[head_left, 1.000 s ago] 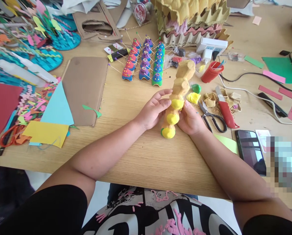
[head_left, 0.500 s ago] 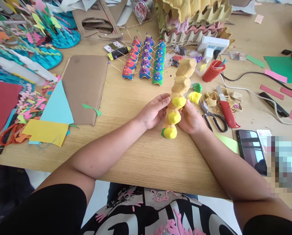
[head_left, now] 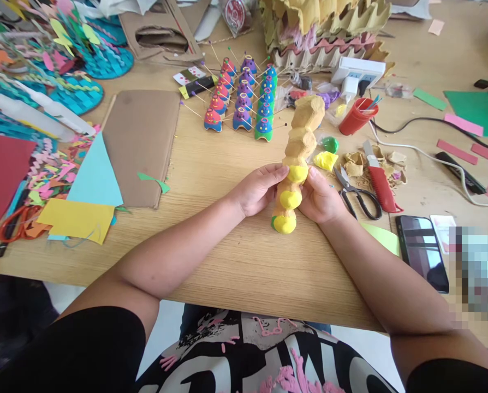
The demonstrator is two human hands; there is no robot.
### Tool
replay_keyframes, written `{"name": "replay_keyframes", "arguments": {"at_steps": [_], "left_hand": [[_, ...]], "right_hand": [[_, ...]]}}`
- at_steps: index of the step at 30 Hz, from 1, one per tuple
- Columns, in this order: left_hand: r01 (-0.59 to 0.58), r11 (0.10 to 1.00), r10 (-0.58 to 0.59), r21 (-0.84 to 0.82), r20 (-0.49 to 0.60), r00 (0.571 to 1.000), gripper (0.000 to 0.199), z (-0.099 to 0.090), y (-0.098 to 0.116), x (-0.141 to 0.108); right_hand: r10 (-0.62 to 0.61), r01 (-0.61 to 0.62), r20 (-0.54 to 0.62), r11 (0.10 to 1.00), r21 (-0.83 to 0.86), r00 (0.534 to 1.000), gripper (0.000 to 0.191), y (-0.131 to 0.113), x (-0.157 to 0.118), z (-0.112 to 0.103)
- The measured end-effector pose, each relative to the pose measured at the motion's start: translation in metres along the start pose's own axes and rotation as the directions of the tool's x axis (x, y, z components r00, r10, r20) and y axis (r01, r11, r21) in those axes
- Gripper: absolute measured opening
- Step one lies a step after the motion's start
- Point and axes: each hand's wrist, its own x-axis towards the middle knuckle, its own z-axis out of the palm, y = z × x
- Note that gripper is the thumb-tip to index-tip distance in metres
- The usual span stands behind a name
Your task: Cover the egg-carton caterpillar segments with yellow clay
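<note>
Between my hands, above the table, is a strip of egg-carton cups (head_left: 303,143), its far cups bare tan and its near three topped with yellow clay (head_left: 290,198). A bit of green shows at the near end. My left hand (head_left: 261,188) grips the strip's left side, thumb near the upper yellow cup. On the right side, my right hand (head_left: 320,196) holds it with the thumb against that same cup. The fingers beneath are partly hidden. Just right of the strip lie a lump of yellow clay (head_left: 325,160) and a lump of green clay (head_left: 329,144).
Painted caterpillars (head_left: 242,118) with pins stand in rows behind my hands. Black-handled scissors (head_left: 361,196), a red-handled knife (head_left: 381,185), a red cup (head_left: 358,117) and a phone (head_left: 422,254) lie to the right. Cardboard (head_left: 141,147) and paper scraps are left; egg trays (head_left: 326,33) are stacked behind.
The strip has turned slightly in my hands, its near end shifting a little. Both hands keep their hold, with the left thumb slightly lower.
</note>
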Motion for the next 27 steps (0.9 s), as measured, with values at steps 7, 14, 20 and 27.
{"name": "replay_keyframes", "arguments": {"at_steps": [7, 14, 20, 27], "left_hand": [[0.016, 1.000, -0.016, 0.024, 0.001, 1.000, 0.032, -0.0054, -0.0012, 0.0016], [0.003, 1.000, -0.003, -0.002, 0.009, 1.000, 0.023, -0.0077, 0.0000, 0.0019], [0.031, 0.997, -0.033, -0.064, -0.037, 0.999, 0.022, -0.0091, 0.0006, 0.0017], [0.022, 0.999, -0.023, -0.044, -0.024, 0.999, 0.027, -0.0012, 0.0012, 0.0017]], "right_hand": [[-0.007, 0.007, -0.015, 0.999, -0.037, 1.000, 0.053, -0.0015, -0.0014, 0.0021], [-0.001, 0.001, -0.006, 0.999, -0.040, 1.000, 0.060, -0.0045, -0.0013, 0.0059], [-0.009, 0.009, -0.010, 0.999, -0.049, 1.000, 0.057, -0.0036, -0.0011, 0.0048], [0.026, -0.026, -0.001, 0.998, -0.053, 1.000, 0.054, -0.0060, -0.0021, 0.0089]]}}
